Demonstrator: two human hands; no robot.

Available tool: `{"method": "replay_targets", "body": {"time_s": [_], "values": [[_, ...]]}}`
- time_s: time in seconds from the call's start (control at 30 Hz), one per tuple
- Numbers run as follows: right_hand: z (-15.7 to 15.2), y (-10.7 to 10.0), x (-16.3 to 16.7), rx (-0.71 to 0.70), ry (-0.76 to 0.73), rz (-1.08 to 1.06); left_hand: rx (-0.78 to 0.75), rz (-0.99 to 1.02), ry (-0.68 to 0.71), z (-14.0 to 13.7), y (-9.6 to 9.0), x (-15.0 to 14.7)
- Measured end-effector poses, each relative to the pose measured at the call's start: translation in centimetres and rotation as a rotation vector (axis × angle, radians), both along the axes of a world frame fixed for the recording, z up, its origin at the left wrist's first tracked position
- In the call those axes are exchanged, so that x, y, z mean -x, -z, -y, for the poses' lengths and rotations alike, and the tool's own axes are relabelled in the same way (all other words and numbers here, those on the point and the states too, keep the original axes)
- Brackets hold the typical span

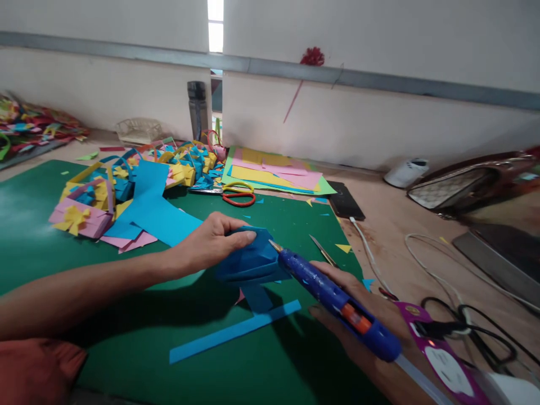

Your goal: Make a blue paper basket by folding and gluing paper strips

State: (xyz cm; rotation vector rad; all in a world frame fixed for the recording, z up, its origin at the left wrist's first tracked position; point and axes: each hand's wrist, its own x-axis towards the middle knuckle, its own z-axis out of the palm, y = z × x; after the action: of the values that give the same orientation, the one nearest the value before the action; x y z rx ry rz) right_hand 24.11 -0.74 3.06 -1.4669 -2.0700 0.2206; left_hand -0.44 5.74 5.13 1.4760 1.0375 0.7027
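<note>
My left hand (pixel 219 239) pinches the upper edge of a folded blue paper piece (pixel 253 256), thumb on the near side. In my right hand (pixel 358 298) is a dark blue hot glue gun (pixel 329 292), its nozzle tip at the paper's upper right corner; whether it touches, I cannot tell. A clear glue stick (pixel 422 382) sticks out of the gun's back end. Beneath the paper, a blue paper strip (pixel 234 333) lies on the green mat (pixel 139 315). Larger cut blue paper (pixel 156 208) rests left of my left hand.
Several small paper baskets (pixel 90 216) stand at the left back. Scissors (pixel 236 192) lie before stacked coloured sheets (pixel 274 171). A pointed metal tool (pixel 323 250) lies near the gun. On the right are a phone (pixel 346 201), cables (pixel 468 326), a purple power strip (pixel 442 354) and a bag (pixel 464 183).
</note>
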Motion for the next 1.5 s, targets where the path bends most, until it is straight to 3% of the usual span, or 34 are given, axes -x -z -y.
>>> {"method": "replay_targets", "body": {"time_s": [0.27,0.53,0.87,1.27,1.5], "values": [[0.6,-1.8,0.3,0.15,-0.059,0.029,0.135,0.069,0.062,0.1,0.3,-0.1],[0.5,-1.8,0.3,0.098,-0.041,0.117,0.16,0.047,0.029,0.0,0.7,-0.2],[0.7,-2.2,0.5,0.088,-0.083,0.081,0.189,0.063,0.051,0.5,0.3,-0.6],[1.0,-2.3,0.4,0.164,-0.123,0.075,0.124,0.044,0.065,0.6,0.1,-0.6],[1.1,-1.6,0.5,0.096,-0.043,-0.021,0.145,0.059,0.074,0.8,0.5,-0.6]]}}
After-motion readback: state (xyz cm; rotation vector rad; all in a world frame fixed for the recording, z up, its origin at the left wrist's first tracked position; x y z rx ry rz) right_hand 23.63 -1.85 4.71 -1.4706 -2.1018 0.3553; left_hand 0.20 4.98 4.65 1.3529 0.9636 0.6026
